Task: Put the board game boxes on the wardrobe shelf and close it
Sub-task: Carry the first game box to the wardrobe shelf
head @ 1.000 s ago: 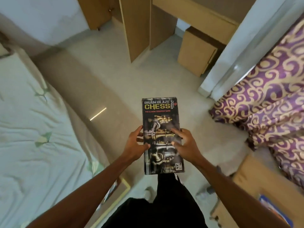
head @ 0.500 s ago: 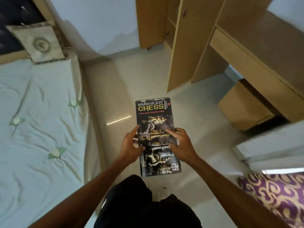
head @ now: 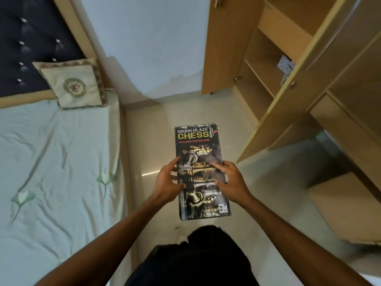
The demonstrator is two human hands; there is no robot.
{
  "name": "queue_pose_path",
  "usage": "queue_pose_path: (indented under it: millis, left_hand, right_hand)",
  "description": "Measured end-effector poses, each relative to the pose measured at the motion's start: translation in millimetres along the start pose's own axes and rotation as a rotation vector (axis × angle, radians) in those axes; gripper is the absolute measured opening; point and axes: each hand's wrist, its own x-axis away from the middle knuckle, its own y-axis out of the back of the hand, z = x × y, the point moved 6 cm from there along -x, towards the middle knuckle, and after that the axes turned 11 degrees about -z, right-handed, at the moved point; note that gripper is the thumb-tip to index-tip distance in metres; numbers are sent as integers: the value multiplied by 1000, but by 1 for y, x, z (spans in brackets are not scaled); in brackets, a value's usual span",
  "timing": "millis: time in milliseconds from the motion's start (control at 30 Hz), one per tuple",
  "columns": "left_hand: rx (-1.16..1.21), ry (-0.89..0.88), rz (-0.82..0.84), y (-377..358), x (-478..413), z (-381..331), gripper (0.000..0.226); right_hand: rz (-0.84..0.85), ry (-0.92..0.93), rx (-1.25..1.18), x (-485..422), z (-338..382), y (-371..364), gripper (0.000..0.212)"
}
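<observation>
Both arms reach forward; left hand and right hand grip inward, fingers seemingly spread.

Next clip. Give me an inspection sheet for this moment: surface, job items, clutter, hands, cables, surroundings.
Surface: pale glossy tiled floor, bare where visible, with one bright streak of reflected light.
Job's things: black rectangular cardboard chess box, printed "Brain Blaze Chess", held flat, face up, above the floor; light wooden wardrobe, door open, several shelves visible.
Clutter: a small pale patterned item on one wardrobe shelf; what it is cannot be told.
Hands: left hand grips the box's left edge, right hand its right edge, thumbs on top.
Cables: nothing seen.
Surroundings: bed with pale green sheet, cream embroidered cushion against a dark tufted headboard, white wall.
</observation>
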Motion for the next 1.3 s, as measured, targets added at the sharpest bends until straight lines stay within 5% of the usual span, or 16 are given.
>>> queue_pose_path:
  millis: [400,700,1300]
  left_hand:
    - [-6,6,30,15,-317,-52,82]
    - [0,-20,85,-2,-532,-140,83]
    - [37,-296,649,-280,-872,-392,65]
  right_hand:
    - [-16,-13,-56,-309,34,-40,59]
    - [-123,16,-83,-525,62,-3,58]
    - [-636,-302,-62,-824,-56,215,60]
